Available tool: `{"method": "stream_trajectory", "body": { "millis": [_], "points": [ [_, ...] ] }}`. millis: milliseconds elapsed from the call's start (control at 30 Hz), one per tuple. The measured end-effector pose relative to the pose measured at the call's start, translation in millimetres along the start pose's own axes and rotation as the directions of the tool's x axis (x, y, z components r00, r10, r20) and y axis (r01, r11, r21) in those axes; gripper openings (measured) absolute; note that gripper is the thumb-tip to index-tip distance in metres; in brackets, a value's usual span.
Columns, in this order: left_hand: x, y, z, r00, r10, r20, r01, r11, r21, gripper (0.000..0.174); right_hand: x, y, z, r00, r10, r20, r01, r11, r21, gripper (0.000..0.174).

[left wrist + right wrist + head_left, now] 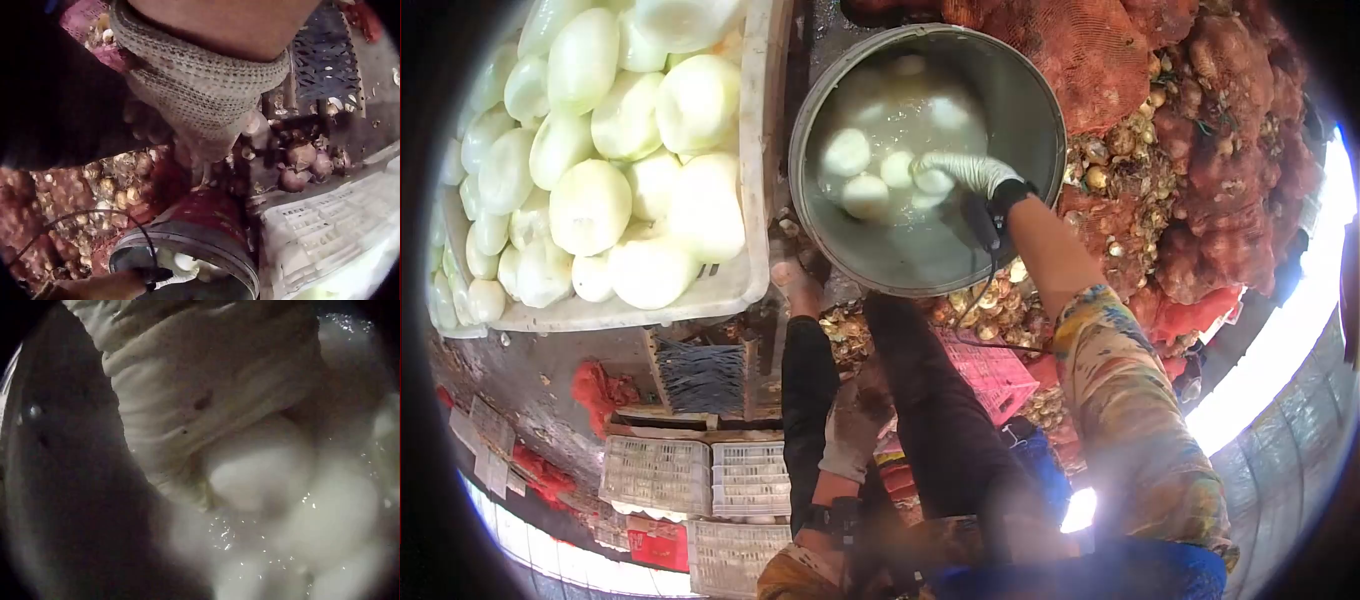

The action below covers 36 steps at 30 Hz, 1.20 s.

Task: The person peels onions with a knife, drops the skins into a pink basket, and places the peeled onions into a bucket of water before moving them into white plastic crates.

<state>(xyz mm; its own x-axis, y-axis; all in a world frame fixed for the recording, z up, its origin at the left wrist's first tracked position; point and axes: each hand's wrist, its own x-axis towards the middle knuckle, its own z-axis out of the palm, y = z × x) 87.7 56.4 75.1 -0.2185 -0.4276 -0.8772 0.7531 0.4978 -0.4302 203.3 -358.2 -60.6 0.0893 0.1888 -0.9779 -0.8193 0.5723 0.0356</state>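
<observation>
My right hand (970,172), in a pale wet glove, reaches into a large round bucket (1055,140) of cloudy water. Its fingers curl round a peeled onion (262,469), low in the bucket; the fingertips are hidden. Other peeled onions (846,152) float close by in the water. My left hand (858,412), in a soiled knit glove (187,87), rests against the dark trouser leg (940,400), fingers loosely bent and holding nothing.
A white crate (752,150) heaped with peeled onions stands left of the bucket. Red mesh sacks (1220,150) and loose unpeeled onions (1097,177) lie on the right. A pink crate (990,375) sits beside the legs, with white crates (655,472) lower left.
</observation>
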Motion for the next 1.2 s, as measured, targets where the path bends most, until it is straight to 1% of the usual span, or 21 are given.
{"method": "stream_trajectory", "body": {
  "millis": [67, 100, 200, 300, 367, 433, 500, 567, 633, 700, 800, 867, 900, 933, 967, 1000, 1067, 1100, 1133, 1167, 1200],
  "points": [
    [-6.5, 3.9, 18.5, 0.998, -0.068, 0.002, 0.068, 0.987, -0.148, 0.032, 19.4, 15.8, -6.9, 0.997, -0.075, 0.017, 0.076, 0.993, -0.092, 0.044],
    [-9.8, 3.7, 21.7, 0.998, -0.060, 0.011, 0.061, 0.988, -0.142, 0.032, 23.5, 25.8, 1.8, 0.976, -0.175, 0.127, 0.211, 0.905, -0.371, 0.051],
    [-12.4, 5.6, 22.1, 0.997, -0.024, 0.070, 0.023, 1.000, 0.014, 0.032, 32.3, 20.9, 20.2, 0.986, -0.022, 0.168, 0.109, 0.843, -0.527, 0.049],
    [-3.4, -2.9, -0.3, 0.962, 0.211, 0.176, -0.271, 0.833, 0.483, 0.030, 4.8, 27.8, 37.3, 0.980, -0.075, 0.186, 0.132, 0.941, -0.312, 0.045],
    [-2.5, -1.3, 6.0, 0.942, 0.273, 0.195, -0.335, 0.744, 0.579, 0.028, -20.5, 37.2, 46.3, 0.974, -0.130, 0.185, 0.139, 0.990, -0.035, 0.042],
    [-13.0, 6.1, 29.6, 0.974, 0.189, 0.123, -0.223, 0.891, 0.395, 0.028, -32.8, 43.5, 36.2, 0.919, -0.168, 0.356, 0.168, 0.985, 0.032, 0.046],
    [-9.1, 9.0, 30.0, 0.985, 0.118, 0.124, -0.128, 0.989, 0.070, 0.027, -57.6, 43.6, 36.1, 0.868, -0.117, 0.483, -0.059, 0.941, 0.334, 0.051],
    [-9.3, 13.5, 35.7, 0.979, 0.137, 0.149, -0.148, 0.987, 0.062, 0.027, -101.4, 36.0, 55.4, 0.819, -0.268, 0.507, -0.095, 0.809, 0.580, 0.054],
    [-18.3, 20.0, 51.7, 0.955, 0.250, 0.160, -0.295, 0.862, 0.413, 0.026, -155.7, 6.3, 94.2, 0.896, -0.349, 0.274, 0.085, 0.741, 0.667, 0.057],
    [-22.5, 30.5, 70.7, 0.942, 0.286, 0.175, -0.335, 0.823, 0.459, 0.025, -186.2, -40.7, 123.9, 0.807, -0.477, 0.348, 0.146, 0.732, 0.666, 0.068],
    [-34.0, 27.9, 84.2, 0.941, 0.304, 0.147, -0.334, 0.775, 0.536, 0.023, -230.3, -128.5, 191.1, 0.465, -0.761, 0.453, 0.551, 0.649, 0.524, 0.056],
    [-46.1, 20.7, 86.1, 0.879, 0.410, 0.244, -0.422, 0.430, 0.798, 0.022, -242.4, -181.2, 218.8, 0.258, -0.819, 0.512, 0.635, 0.543, 0.549, 0.050],
    [-51.9, 19.8, 89.6, 0.799, 0.447, 0.402, -0.457, 0.017, 0.889, 0.022, -240.4, -199.3, 220.1, 0.182, -0.819, 0.544, 0.608, 0.528, 0.592, 0.052],
    [-52.3, 19.4, 92.9, 0.715, 0.407, 0.569, -0.422, -0.398, 0.815, 0.021, -234.7, -197.3, 214.4, 0.004, -0.869, 0.494, 0.833, 0.277, 0.479, 0.049],
    [-36.7, 17.1, 75.3, 0.737, 0.392, 0.551, -0.529, -0.173, 0.831, 0.021, -229.2, -195.0, 208.7, -0.174, -0.888, 0.426, 0.944, -0.026, 0.330, 0.046],
    [-9.8, 15.6, 41.8, 0.755, 0.375, 0.539, -0.600, 0.060, 0.798, 0.021, -233.9, -185.3, 203.6, -0.083, -0.931, 0.355, 0.951, 0.032, 0.307, 0.046],
    [3.5, 18.7, 21.5, 0.726, 0.421, 0.544, -0.608, 0.023, 0.794, 0.023, -233.3, -150.4, 178.7, 0.164, -0.955, 0.247, 0.967, 0.205, 0.151, 0.043],
    [0.8, 19.0, 18.3, 0.673, 0.470, 0.571, -0.524, -0.242, 0.817, 0.024, -215.2, -130.7, 153.5, 0.232, -0.931, 0.281, 0.959, 0.266, 0.092, 0.044],
    [-0.9, 16.4, 20.0, 0.655, 0.490, 0.575, -0.482, -0.315, 0.817, 0.025, -204.2, -105.6, 132.7, 0.435, -0.870, 0.232, 0.884, 0.462, 0.073, 0.040],
    [-2.5, 13.9, 21.9, 0.636, 0.509, 0.579, -0.434, -0.385, 0.815, 0.026, -175.4, -77.6, 104.2, 0.523, -0.847, 0.091, 0.849, 0.510, -0.139, 0.035],
    [-8.0, 10.3, 31.4, 0.661, 0.516, 0.545, -0.469, -0.283, 0.837, 0.026, -159.0, -53.0, 88.6, 0.646, -0.763, 0.013, 0.761, 0.643, -0.088, 0.029]
  ]
}}
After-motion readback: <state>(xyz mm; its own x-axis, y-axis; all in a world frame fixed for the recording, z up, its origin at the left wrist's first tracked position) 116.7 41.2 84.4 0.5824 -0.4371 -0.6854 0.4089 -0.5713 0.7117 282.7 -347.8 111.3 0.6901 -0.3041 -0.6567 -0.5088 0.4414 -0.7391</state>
